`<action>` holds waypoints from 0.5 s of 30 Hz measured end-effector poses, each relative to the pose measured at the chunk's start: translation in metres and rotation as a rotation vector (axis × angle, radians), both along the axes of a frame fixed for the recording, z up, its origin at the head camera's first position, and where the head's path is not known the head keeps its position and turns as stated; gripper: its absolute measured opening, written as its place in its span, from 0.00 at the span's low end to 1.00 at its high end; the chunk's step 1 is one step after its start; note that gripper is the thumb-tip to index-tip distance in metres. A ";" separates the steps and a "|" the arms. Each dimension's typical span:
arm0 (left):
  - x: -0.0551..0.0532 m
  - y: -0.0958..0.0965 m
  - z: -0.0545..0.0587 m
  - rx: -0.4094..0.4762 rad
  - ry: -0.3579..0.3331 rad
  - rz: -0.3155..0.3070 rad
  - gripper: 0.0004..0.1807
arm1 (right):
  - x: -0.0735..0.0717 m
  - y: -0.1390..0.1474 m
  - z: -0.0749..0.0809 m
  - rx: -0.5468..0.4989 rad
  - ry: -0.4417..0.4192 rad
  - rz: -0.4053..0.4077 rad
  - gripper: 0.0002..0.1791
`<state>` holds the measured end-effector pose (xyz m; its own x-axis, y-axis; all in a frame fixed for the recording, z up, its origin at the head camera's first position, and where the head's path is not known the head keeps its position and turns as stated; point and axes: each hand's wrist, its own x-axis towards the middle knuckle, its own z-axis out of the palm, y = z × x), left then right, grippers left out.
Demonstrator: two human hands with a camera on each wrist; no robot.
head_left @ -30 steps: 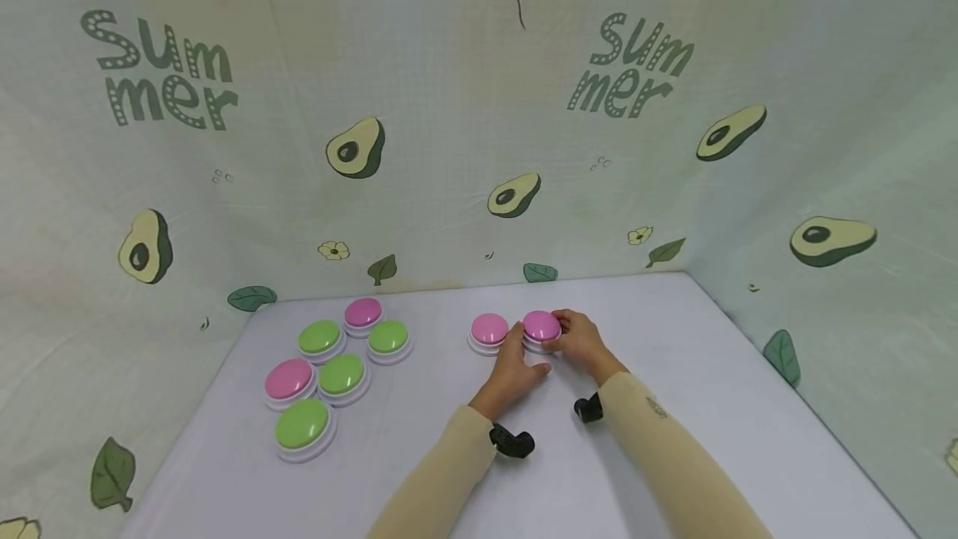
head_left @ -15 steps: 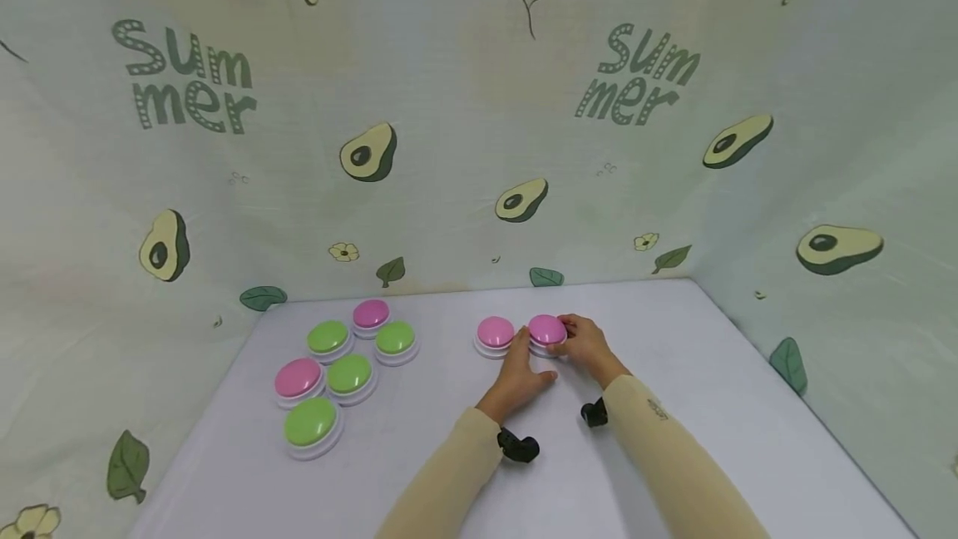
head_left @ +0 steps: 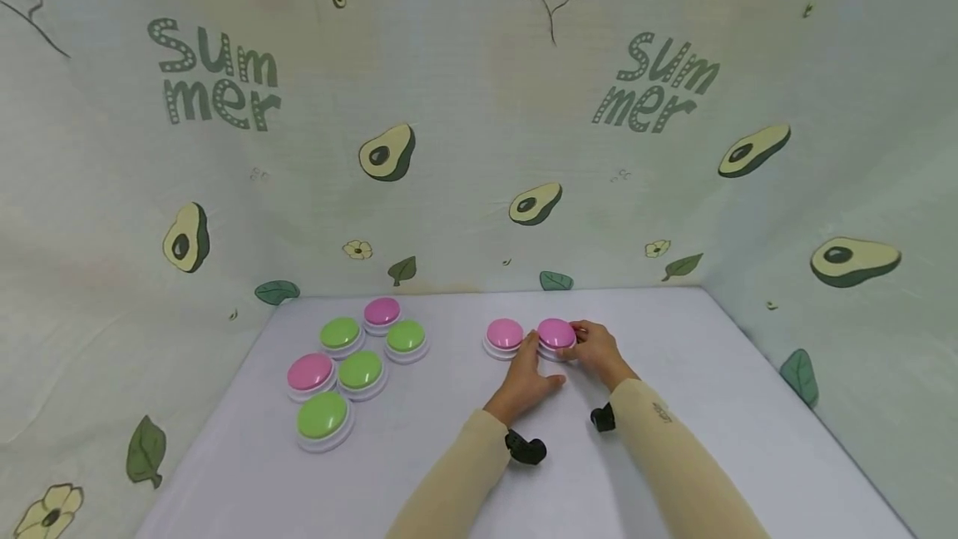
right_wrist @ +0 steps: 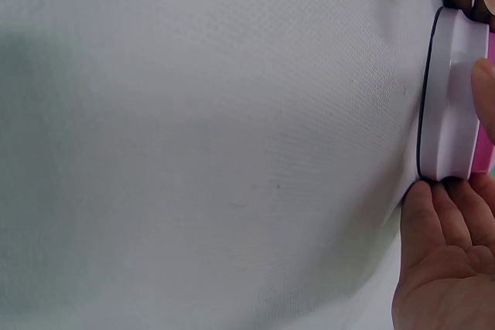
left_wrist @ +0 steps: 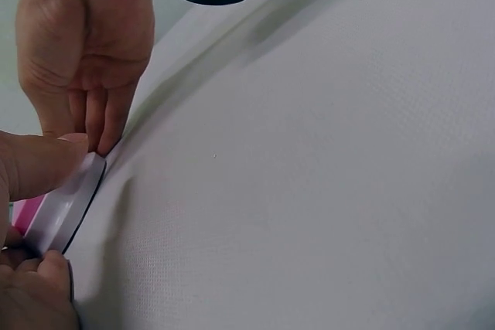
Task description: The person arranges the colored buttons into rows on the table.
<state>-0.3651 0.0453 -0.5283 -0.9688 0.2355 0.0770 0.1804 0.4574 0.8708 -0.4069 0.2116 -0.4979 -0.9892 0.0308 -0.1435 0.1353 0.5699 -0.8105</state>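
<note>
Two domed pink push buttons on white bases stand side by side near the table's back. My right hand [head_left: 599, 353] grips the right-hand pink button [head_left: 555, 332], thumb at its front and fingers along its right side. Straight fingers of my left hand [head_left: 521, 385] touch that button's left side, in the gap beside the other pink button [head_left: 505, 333]. The left thumb [left_wrist: 42, 161] is spread out in front of the base, apart from it in the head view. In the right wrist view the button's white base [right_wrist: 452, 98] rests on the table between both hands.
At the left, several green buttons [head_left: 361, 369] stand in a loose group with a front pink button [head_left: 309, 372] and a rear pink button [head_left: 382, 311]. A printed cloth [head_left: 464, 106] rises behind the white table [head_left: 419, 456] and at its sides.
The whole head view has shifted, so everything lies a little further right in it. Both hands keep their places at the right-hand pink button.
</note>
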 end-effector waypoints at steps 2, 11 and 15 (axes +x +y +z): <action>0.001 -0.002 0.001 0.010 0.004 -0.006 0.51 | 0.002 -0.002 0.003 0.014 -0.001 -0.004 0.41; 0.011 -0.013 0.001 0.092 -0.020 -0.028 0.48 | 0.012 -0.002 0.000 0.017 0.044 0.024 0.41; 0.018 -0.017 0.001 0.103 -0.037 -0.027 0.47 | 0.015 -0.002 -0.006 -0.007 0.081 0.052 0.44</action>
<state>-0.3469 0.0280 -0.5274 -0.9650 0.2538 0.0663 0.1580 0.3606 0.9192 -0.3917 0.2096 -0.5036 -0.9978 -0.0217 -0.0634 0.0399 0.5684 -0.8218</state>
